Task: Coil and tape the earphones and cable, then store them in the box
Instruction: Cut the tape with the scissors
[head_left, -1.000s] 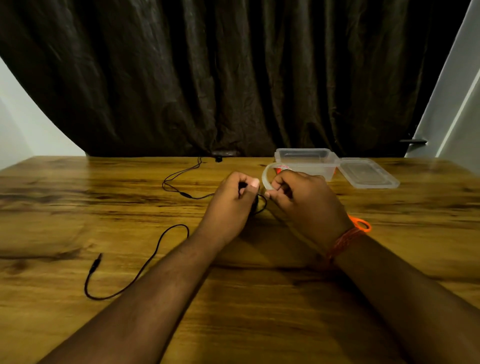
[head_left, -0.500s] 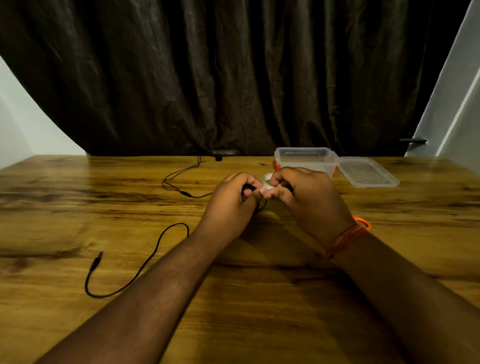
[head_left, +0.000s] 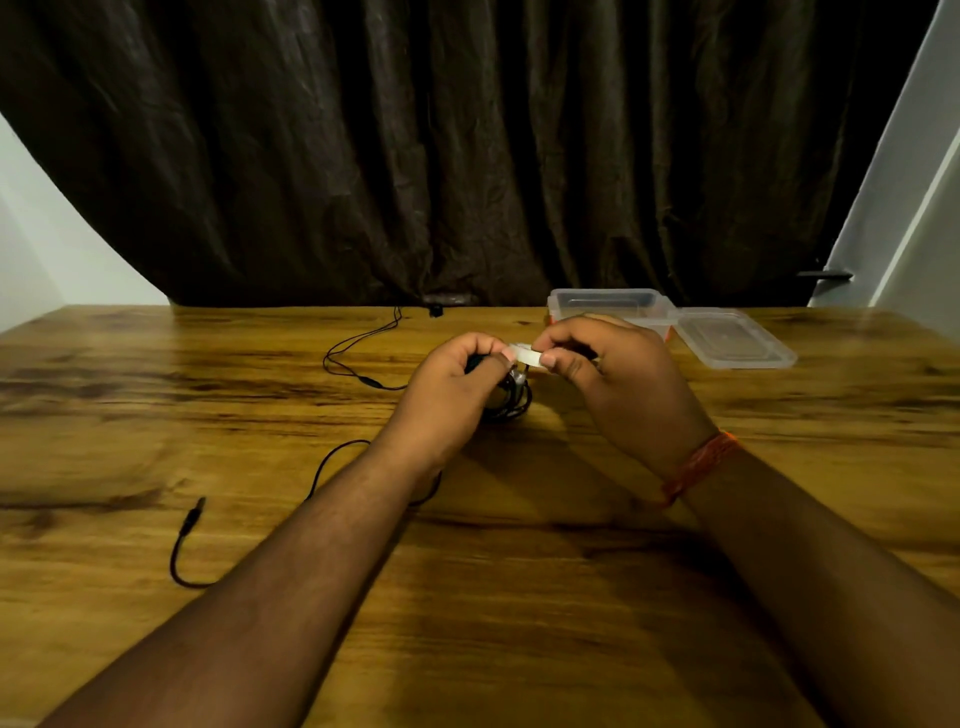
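Nearest on the wooden table (head_left: 519, 597), the cable's plug end (head_left: 196, 512) lies loose at the left. Further in, a black coil of cable (head_left: 511, 397) is gripped in the curled left hand (head_left: 452, 384). A whitish tape roll (head_left: 527, 356) is pinched by the right hand (head_left: 618, 374); whether tape already touches the coil is unclear. Beyond, the open clear box (head_left: 605, 304) and its lid (head_left: 735, 338) are set against a dark curtain (head_left: 467, 145).
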